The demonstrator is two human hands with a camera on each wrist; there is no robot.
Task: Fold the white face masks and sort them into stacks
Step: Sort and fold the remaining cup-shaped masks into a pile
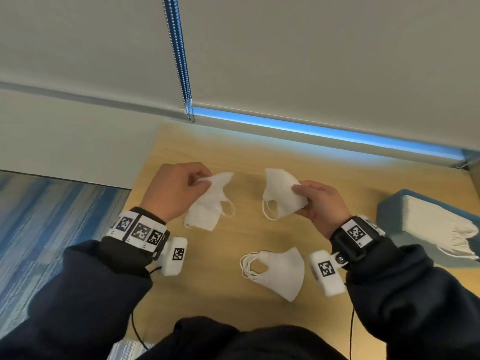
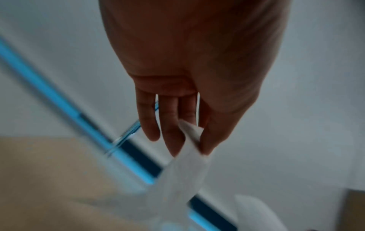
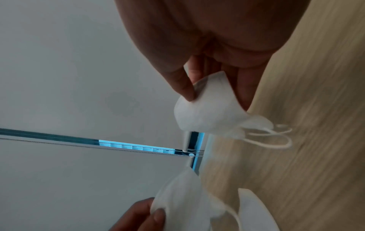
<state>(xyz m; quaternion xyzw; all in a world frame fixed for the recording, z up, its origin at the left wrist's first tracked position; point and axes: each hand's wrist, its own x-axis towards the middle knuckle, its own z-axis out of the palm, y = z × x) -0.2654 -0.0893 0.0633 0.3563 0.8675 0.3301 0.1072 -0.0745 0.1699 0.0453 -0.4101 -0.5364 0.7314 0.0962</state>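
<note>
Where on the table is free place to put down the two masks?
Bare wood lies on the table beyond both hands, toward the window blind, and between the stack of masks and the left hand. It is crowded on the right, by the blue box.

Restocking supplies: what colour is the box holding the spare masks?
Blue box, best seen in the head view.

Your masks (image 1: 284, 193) look like soft, matt white fabric. Beneath them, the table (image 1: 337, 172) shows pale, smooth wood grain. Beyond the table hangs a beaded metal chain (image 1: 179, 58).
</note>
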